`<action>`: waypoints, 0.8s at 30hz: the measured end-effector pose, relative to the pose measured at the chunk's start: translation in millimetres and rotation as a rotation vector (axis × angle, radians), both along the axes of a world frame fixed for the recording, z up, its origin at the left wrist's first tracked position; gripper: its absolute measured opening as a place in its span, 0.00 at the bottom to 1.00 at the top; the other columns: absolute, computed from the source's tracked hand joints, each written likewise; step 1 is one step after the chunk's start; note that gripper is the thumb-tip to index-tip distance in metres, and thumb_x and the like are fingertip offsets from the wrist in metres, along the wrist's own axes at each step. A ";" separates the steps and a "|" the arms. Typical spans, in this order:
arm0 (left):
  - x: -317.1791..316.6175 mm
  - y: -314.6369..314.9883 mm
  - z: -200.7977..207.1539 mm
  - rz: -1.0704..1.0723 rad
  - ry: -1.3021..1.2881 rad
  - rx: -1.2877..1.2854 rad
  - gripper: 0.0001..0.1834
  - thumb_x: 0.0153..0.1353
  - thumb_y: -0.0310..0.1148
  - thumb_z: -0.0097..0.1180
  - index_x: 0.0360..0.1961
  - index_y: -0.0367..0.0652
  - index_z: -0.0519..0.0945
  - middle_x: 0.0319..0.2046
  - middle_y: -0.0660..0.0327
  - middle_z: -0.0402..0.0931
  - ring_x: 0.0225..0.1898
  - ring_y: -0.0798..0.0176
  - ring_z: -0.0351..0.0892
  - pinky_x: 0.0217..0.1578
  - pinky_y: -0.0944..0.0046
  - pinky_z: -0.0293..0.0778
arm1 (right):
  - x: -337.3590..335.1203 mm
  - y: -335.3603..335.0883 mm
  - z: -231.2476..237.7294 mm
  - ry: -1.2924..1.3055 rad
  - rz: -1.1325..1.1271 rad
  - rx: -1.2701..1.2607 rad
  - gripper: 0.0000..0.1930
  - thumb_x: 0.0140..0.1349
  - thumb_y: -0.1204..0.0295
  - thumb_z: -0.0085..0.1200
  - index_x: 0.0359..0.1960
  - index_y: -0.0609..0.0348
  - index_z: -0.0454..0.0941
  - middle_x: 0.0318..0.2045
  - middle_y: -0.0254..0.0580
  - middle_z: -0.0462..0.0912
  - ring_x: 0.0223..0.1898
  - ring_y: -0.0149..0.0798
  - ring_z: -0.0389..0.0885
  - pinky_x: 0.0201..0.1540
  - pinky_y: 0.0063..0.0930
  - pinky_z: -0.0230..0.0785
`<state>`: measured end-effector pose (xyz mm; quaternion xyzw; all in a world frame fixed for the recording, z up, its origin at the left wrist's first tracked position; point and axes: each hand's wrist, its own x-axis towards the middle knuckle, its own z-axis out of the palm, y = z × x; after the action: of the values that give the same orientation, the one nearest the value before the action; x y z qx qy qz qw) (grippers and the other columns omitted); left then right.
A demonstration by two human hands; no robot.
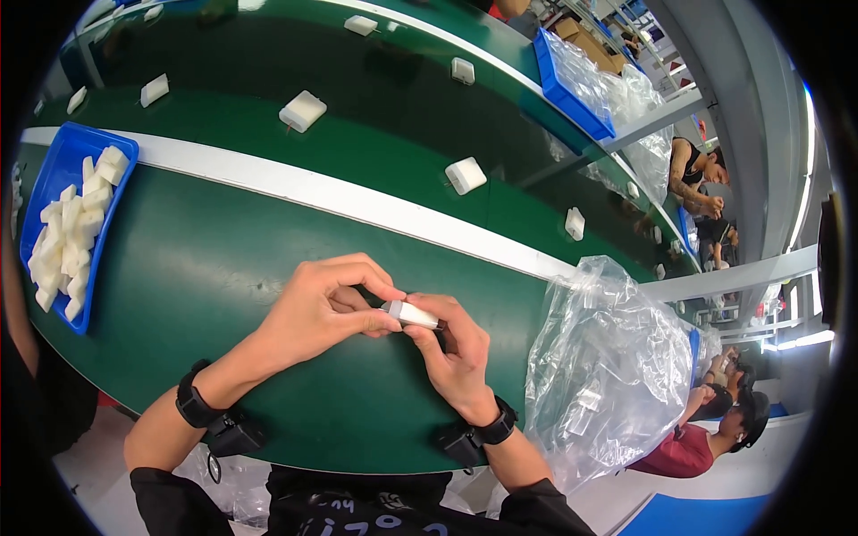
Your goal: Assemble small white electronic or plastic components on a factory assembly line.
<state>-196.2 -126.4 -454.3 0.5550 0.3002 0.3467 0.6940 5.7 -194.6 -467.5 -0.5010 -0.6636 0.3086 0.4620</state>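
Between my two hands, above the green worktop (223,232), is a small white plastic casing (415,314) with a greyish end and a dark spot at its right end. Thumb and fingers of my left hand (331,308) pinch its left, greyish end. My right hand (458,344) grips the other end between thumb and fingers. Its exact kind cannot be made out, and the fingers partly cover it. Both wrists wear black straps with small black boxes.
At the left, a blue tray (125,147) holds several white pieces (71,232). A large clear plastic bag (608,366) lies at the right. Beyond a white rail (340,204), several white casings (304,111) lie on a green conveyor belt. Other people sit farther right.
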 end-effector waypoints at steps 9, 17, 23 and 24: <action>-1.0 -1.9 -5.0 0.075 0.020 0.118 0.07 0.58 0.19 0.65 0.37 0.31 0.81 0.39 0.58 0.80 0.36 0.63 0.87 0.37 0.70 0.82 | 0.5 -0.4 -1.0 0.039 0.003 -0.083 0.15 0.61 0.83 0.59 0.50 0.65 0.79 0.43 0.48 0.85 0.41 0.43 0.85 0.43 0.27 0.77; -1.2 -0.1 -7.7 0.021 0.007 0.138 0.08 0.57 0.20 0.66 0.31 0.31 0.76 0.37 0.59 0.78 0.35 0.66 0.85 0.34 0.70 0.81 | 3.5 2.0 0.9 -0.031 0.047 -0.070 0.14 0.61 0.83 0.60 0.49 0.67 0.79 0.40 0.49 0.85 0.38 0.38 0.84 0.41 0.26 0.77; 1.2 -2.8 -11.0 0.047 -0.004 0.163 0.06 0.58 0.21 0.65 0.35 0.32 0.80 0.38 0.60 0.78 0.33 0.69 0.82 0.34 0.69 0.80 | 0.5 -0.9 -4.6 0.087 -0.040 -0.157 0.14 0.60 0.82 0.61 0.48 0.67 0.78 0.38 0.49 0.84 0.37 0.39 0.84 0.40 0.26 0.76; 1.6 -3.1 -11.8 0.052 0.002 0.161 0.06 0.59 0.21 0.64 0.36 0.32 0.80 0.38 0.60 0.78 0.34 0.69 0.82 0.35 0.69 0.80 | 2.4 -0.8 -5.3 -0.006 -0.009 -0.105 0.14 0.60 0.82 0.62 0.48 0.67 0.78 0.38 0.50 0.84 0.37 0.40 0.84 0.39 0.27 0.76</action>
<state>-194.5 -129.5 -466.1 0.6013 0.2863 0.3871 0.6377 8.1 -195.4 -472.8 -0.5284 -0.6456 0.3393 0.4346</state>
